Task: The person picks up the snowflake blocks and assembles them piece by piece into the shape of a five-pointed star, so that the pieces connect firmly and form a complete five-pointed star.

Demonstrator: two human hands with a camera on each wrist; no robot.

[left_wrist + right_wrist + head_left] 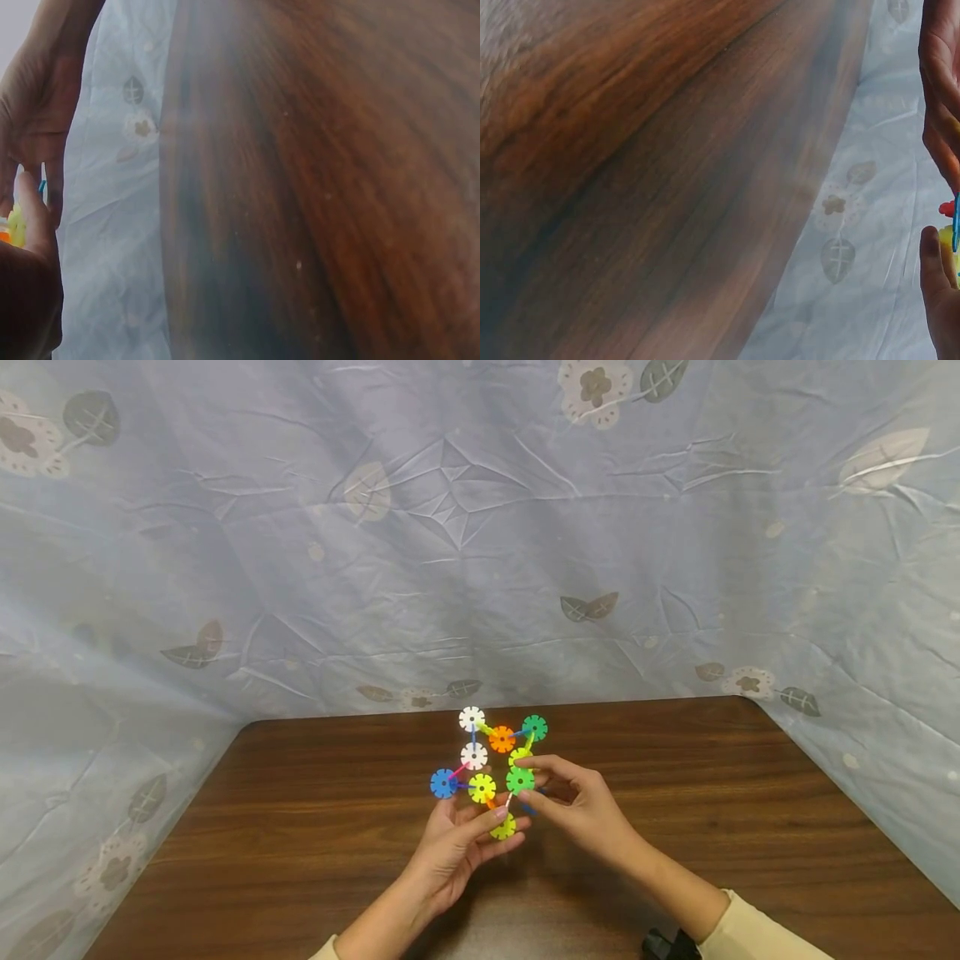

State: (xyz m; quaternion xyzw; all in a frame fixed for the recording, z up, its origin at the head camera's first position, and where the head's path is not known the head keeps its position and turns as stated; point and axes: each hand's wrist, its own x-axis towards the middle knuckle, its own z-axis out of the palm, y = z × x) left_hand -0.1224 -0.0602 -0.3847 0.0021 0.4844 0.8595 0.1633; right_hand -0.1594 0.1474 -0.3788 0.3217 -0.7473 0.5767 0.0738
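A chain of notched plastic discs, linked edge to edge into a loop, is held up over the table in the head view. It includes a blue disc, white discs, an orange disc, a dark green disc and several yellow-green ones. My left hand pinches the chain's lower part, its thumb by the lowest yellow disc. On the right side, my right hand pinches around the bright green disc. Both wrist views catch only bits of the discs at their edges.
The brown wooden table lies beneath the hands. A pale curtain with leaf and flower prints hangs around its back and sides. Near the right sleeve is a black object at the bottom edge.
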